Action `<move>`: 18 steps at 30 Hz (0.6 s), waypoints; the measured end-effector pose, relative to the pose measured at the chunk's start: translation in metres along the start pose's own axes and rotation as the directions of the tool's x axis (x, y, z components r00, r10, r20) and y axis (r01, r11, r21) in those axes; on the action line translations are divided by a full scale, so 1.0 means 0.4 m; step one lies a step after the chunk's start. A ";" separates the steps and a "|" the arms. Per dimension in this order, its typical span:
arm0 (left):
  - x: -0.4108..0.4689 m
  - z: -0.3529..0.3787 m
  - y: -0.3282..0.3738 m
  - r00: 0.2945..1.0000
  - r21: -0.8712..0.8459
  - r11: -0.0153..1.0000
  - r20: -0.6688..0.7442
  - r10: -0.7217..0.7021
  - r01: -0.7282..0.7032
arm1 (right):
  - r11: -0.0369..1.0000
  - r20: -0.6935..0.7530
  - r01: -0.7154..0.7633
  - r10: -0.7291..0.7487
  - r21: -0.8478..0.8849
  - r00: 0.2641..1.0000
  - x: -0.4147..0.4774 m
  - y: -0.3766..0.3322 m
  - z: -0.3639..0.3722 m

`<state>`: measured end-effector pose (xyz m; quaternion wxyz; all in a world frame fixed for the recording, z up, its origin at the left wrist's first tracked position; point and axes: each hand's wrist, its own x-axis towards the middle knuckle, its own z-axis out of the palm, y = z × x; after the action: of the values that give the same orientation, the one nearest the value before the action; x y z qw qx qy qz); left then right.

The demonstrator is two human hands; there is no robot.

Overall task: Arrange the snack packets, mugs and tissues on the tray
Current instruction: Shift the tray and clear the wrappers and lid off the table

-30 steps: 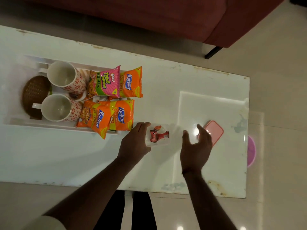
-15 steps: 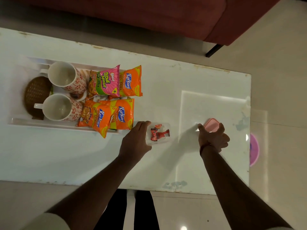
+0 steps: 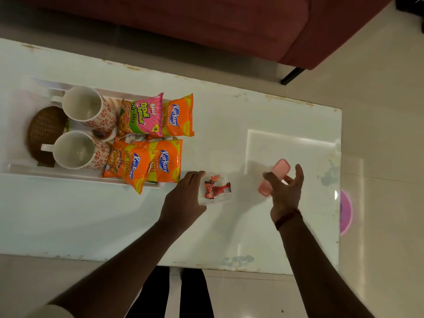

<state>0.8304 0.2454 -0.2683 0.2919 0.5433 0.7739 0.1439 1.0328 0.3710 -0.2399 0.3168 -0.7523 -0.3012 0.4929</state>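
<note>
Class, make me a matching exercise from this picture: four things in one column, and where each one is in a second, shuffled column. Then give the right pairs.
Things
1. pink lid
2. clear container
3. two mugs
4. woven coaster

Places
A. on the tray, beside the snack packets
B. on the tray's far left end
C. held in the right hand
D. on the table, against the left hand

Pairs: 1-C, 2-D, 3-A, 4-B

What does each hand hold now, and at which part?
The right hand holds the pink lid across its middle. The left hand grips the clear box by its left side.
</note>
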 end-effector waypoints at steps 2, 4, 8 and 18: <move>-0.001 0.003 0.004 1.000 -0.013 1.000 -0.018 0.004 -0.005 | 0.987 0.139 -0.054 0.033 0.152 0.990 -0.043 -0.016 0.002; -0.002 0.010 0.009 1.000 -0.022 1.000 -0.022 0.010 -0.010 | 0.966 0.263 -0.103 0.038 0.238 0.964 -0.087 -0.024 0.004; -0.007 0.025 0.013 1.000 -0.028 1.000 -0.013 0.009 -0.009 | 0.878 0.475 -0.269 0.054 0.396 0.878 -0.163 -0.017 0.018; -0.107 -0.048 0.025 0.995 -0.318 0.948 -0.099 -0.033 0.000 | 0.893 0.415 -0.215 0.035 0.395 0.909 -0.211 0.024 0.069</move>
<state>0.8366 0.2114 -0.2349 0.3363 0.4747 0.7593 0.2917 0.9805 0.3055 -0.2093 0.3748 -0.5655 -0.1921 0.7091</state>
